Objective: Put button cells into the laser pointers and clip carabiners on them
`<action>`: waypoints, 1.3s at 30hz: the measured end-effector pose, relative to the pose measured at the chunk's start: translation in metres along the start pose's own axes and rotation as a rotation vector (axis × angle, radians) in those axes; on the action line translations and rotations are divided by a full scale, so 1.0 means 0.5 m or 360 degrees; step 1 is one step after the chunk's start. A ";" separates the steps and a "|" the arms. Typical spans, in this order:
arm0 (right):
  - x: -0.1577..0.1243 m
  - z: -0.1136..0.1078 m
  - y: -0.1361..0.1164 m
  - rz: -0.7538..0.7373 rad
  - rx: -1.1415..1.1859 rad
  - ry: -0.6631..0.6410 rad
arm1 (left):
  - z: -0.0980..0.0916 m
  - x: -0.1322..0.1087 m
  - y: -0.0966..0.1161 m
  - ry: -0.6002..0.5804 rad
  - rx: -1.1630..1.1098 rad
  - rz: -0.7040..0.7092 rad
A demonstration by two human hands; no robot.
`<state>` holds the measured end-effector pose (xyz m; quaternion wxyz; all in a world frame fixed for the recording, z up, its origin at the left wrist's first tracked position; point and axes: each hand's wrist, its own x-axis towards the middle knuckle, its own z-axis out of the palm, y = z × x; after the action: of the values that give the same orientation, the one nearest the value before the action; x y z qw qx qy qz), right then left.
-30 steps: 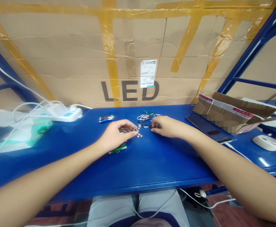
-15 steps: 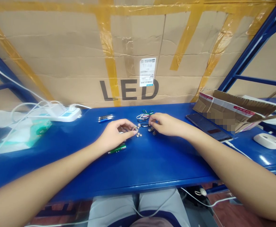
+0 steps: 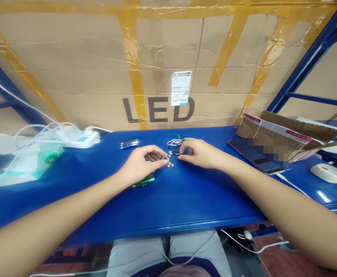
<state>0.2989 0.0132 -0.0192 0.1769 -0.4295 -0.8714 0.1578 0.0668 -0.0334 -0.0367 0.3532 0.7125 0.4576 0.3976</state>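
My left hand (image 3: 141,163) is curled low over the table, thumb and fingers closed around small silver button cells at its fingertips. Several loose button cells (image 3: 170,165) lie just right of that thumb. Across from them, my right hand (image 3: 198,154) rests near the table with thumb and fingers bent toward each other; anything between its tips is too small to make out. Cords with clips (image 3: 175,142), in green, white and black, lie behind the right fingertips. A green metal tube (image 3: 143,181), like a penlight, sits partly under my left hand. Further back are blue and black penlights (image 3: 129,144).
A large taped cardboard box (image 3: 99,69) stands behind the blue table (image 3: 168,207). To the left are a white power strip (image 3: 84,140) and a plastic packet (image 3: 26,165). A phone (image 3: 255,156), small open carton (image 3: 286,130) and white mouse (image 3: 330,173) occupy the right.
My right hand has shifted slightly left, toward the loose cells, its thumb lower; the cells seen under it before are now mostly hidden. My left hand has barely moved.
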 end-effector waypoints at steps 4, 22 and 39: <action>-0.004 0.004 -0.020 0.0045 0.0744 0.0082 | -0.001 -0.001 0.000 -0.0059 -0.0039 0.0045; -0.021 0.026 -0.055 -0.0309 0.1162 0.0215 | 0.009 0.000 -0.002 -0.0189 -0.0215 0.0089; 0.005 0.004 0.025 0.0122 -0.0388 0.0052 | 0.004 0.000 0.004 -0.0018 -0.0174 0.0021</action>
<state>0.3049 0.0222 -0.0259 0.1315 -0.4832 -0.8641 0.0503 0.0693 -0.0345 -0.0356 0.3918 0.6974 0.4285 0.4203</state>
